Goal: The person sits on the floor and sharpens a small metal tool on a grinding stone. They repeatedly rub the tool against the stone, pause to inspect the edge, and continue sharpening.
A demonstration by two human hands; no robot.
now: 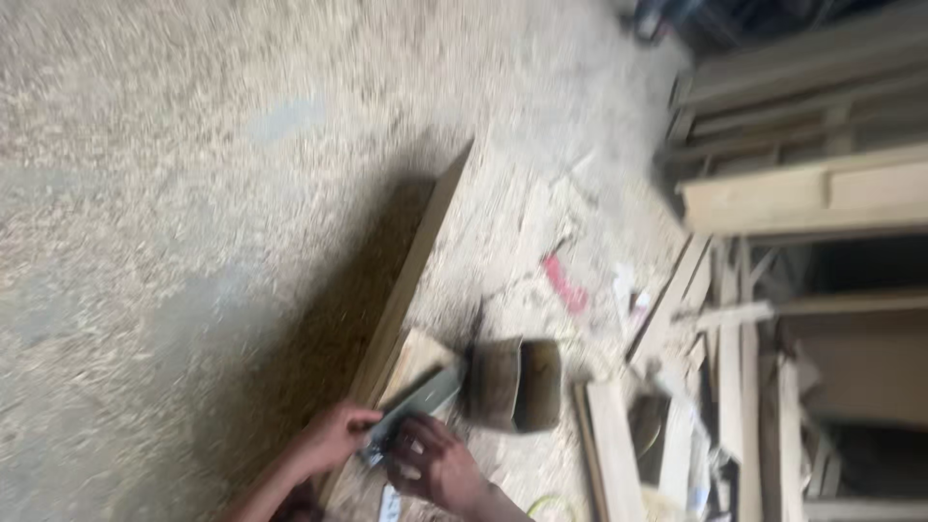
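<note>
Floor (193, 193): concrete, thick with sawdust. On it: long plank (411, 271), tin can (517, 384), red scrap (565, 285), offcuts (619, 435).

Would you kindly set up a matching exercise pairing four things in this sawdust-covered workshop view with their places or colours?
Things:
1. long wooden board
2. grey flat tool
3. small round tin
4. pink scrap

Descriptions:
A. lies alone on the sawdust, beyond the tin
B. held between the left hand and right hand
C. stands on edge, casting a dark shadow
D. open, dark and rusty, just right of the hands

Pairs: 1-C, 2-B, 3-D, 4-A
</note>
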